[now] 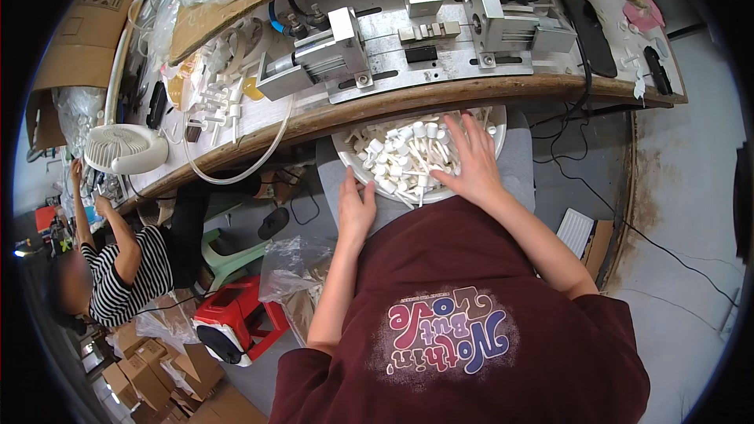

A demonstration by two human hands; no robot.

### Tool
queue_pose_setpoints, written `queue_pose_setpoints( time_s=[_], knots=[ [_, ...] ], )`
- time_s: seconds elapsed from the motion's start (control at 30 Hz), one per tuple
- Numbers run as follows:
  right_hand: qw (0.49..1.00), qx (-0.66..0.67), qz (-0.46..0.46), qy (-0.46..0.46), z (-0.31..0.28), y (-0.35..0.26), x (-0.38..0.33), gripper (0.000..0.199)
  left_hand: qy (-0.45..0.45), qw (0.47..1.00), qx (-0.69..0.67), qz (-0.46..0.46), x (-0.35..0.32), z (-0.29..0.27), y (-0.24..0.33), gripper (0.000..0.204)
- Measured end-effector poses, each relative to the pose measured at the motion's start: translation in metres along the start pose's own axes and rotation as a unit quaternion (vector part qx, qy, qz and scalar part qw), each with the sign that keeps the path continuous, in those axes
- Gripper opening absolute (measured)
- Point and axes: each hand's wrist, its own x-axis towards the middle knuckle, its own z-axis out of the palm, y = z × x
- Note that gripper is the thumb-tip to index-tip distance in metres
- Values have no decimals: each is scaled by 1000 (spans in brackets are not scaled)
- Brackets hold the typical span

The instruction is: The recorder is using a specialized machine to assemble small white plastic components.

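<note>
A round white basin (342, 154) sits on my lap under the bench edge, full of small white plastic parts (399, 155) with round caps and thin stems. My left hand (356, 202) rests against the basin's near left rim, thumb apart from the fingers and nothing in its grasp. Over the right part of the heap lies my right hand (474, 163), fingers spread and touching the parts. Its fingertips reach toward the far rim; whatever is under the palm is hidden.
Above the basin, a metal clamping fixture (428, 63) is mounted on the wooden-edged bench (306, 122). More white parts (224, 102), a small fan (126, 148) and a black phone (589, 34) lie on it. A co-worker (129, 271) sits at left, near a red stool (239, 316).
</note>
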Motion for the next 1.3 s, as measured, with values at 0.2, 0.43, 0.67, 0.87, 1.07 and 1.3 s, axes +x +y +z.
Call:
queue_pose_setpoints(
  time_s=[0.2,0.43,0.67,0.87,1.07,1.3],
  knots=[
    [979,-67,-191,-28,8,8,-26,94,101,905,297,287,-28,20,9,110],
    [966,-123,-228,5,48,15,15,101,110,869,336,345,27,44,4,120],
    [970,-142,-194,43,52,1,34,85,146,887,279,336,32,34,19,85],
    [976,-122,-180,25,41,3,40,73,-36,885,259,387,-17,22,32,40],
    [983,-46,-167,55,12,-8,5,65,-93,902,250,339,-16,44,30,21],
    [984,57,-6,167,-7,43,-35,57,-59,983,-18,173,-36,28,64,26]
  ],
)
